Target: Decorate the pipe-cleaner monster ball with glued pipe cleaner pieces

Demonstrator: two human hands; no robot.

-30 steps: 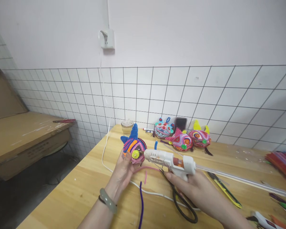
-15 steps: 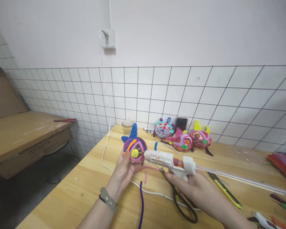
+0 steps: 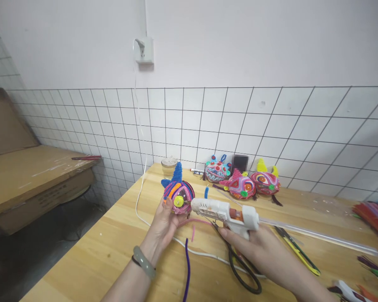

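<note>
My left hand [image 3: 164, 222] is closed around a round, striped pipe-cleaner ornament [image 3: 179, 191] with blue pointed pieces on top and a yellow round spot on its front. In my right hand [image 3: 255, 247] is a white hot glue gun [image 3: 220, 212], its nozzle pointing left and touching or nearly touching the ornament's right side. A clear glue stick [image 3: 321, 237] runs out of the gun's back end. Beneath the gun lie dark-handled scissors [image 3: 244, 272], partly hidden by my right hand. A purple pipe cleaner [image 3: 187, 268] and a pink pipe cleaner [image 3: 197, 220] lie on the table nearby.
Behind stand several similar ornaments [image 3: 241, 186] and a glass cup [image 3: 169, 167]. At right are a yellow utility knife [image 3: 297, 251] and a bundle of red pipe cleaners [image 3: 374, 216]. A white cord [image 3: 140, 191] crosses the wooden table [image 3: 91, 256]. Cardboard [image 3: 47, 167] lies at left.
The camera view has shifted very slightly. Both hands, the ornament and the glue gun keep practically the same positions.
</note>
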